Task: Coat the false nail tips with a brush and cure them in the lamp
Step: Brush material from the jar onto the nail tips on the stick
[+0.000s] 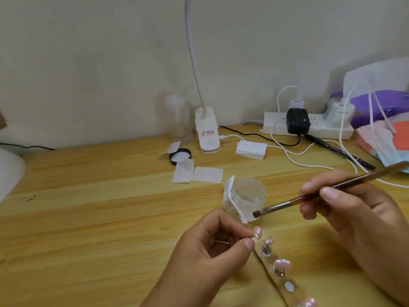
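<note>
One pink nail tip (257, 233) pinched by thumb and finger of the left hand (212, 247), brush (309, 197) gripped in the curled right hand (345, 209), bristles beside a clear jar (249, 197)

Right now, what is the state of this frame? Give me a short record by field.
left hand: pinches one nail tip by its metal base
right hand: holds brush
bristles: by the open jar, apart from the nail tip
holder strip: on table, carries other tips
lid: off jar, lying behind
</note>
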Motion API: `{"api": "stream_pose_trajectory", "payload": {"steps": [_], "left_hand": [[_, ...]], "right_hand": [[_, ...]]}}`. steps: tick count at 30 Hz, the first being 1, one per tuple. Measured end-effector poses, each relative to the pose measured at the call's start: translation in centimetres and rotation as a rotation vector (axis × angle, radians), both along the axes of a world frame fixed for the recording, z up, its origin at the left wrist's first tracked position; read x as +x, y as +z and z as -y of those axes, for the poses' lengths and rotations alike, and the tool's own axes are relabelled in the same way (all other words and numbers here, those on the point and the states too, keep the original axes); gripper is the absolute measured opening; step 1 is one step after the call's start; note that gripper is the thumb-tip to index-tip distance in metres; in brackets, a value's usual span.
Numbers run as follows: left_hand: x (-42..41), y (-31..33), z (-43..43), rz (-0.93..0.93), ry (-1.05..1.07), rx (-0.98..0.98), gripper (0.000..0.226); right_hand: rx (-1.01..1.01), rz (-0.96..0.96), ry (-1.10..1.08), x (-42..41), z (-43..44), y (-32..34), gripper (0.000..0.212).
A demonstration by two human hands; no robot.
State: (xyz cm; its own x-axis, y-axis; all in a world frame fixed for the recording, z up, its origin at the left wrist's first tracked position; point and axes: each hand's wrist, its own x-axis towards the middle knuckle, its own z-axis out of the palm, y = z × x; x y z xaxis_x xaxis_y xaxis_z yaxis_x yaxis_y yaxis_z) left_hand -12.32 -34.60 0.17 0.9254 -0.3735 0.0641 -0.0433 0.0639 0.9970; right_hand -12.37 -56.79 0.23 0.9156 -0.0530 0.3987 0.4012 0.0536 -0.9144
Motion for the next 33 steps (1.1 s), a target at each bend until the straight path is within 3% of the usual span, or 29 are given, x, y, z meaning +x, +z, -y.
{"api": "stream_pose_trajectory", "payload": {"steps": [3,12,18,25,28,30,33], "left_hand": [[0.02,0.0,0.09,0.007,0.004,-0.004,0.016],[-0.08,0.01,0.13,-0.004,-0.003,-0.012,0.015],[-0.19,0.06,0.05,-0.02,0.0,-0.014,0.016],[-0.33,0.19,0.2,-0.011,0.036,0.013,0.008],[-0.34,0.23,0.17,-0.011,0.03,0.023,0.008],[-0.33,0.2,0.18,-0.014,0.024,0.022,0.009],[-0.25,0.09,0.14,-0.019,0.006,0.008,0.013]], "right_hand": [[0.128,-0.034,0.063,0.06,0.14,0.12,0.015],[0.121,-0.088,0.112,0.03,-0.4,0.18,0.024],[0.0,-0.04,0.051,0.06,-0.21,0.24,0.015],[0.169,-0.088,0.114,0.26,0.09,0.16,0.021],[0.151,-0.136,0.13,0.0,-0.23,0.68,0.007],[0.136,-0.15,0.114,-0.2,-0.41,0.85,0.016],[0.189,-0.154,0.088,-0.25,-0.53,0.84,0.005]]}}
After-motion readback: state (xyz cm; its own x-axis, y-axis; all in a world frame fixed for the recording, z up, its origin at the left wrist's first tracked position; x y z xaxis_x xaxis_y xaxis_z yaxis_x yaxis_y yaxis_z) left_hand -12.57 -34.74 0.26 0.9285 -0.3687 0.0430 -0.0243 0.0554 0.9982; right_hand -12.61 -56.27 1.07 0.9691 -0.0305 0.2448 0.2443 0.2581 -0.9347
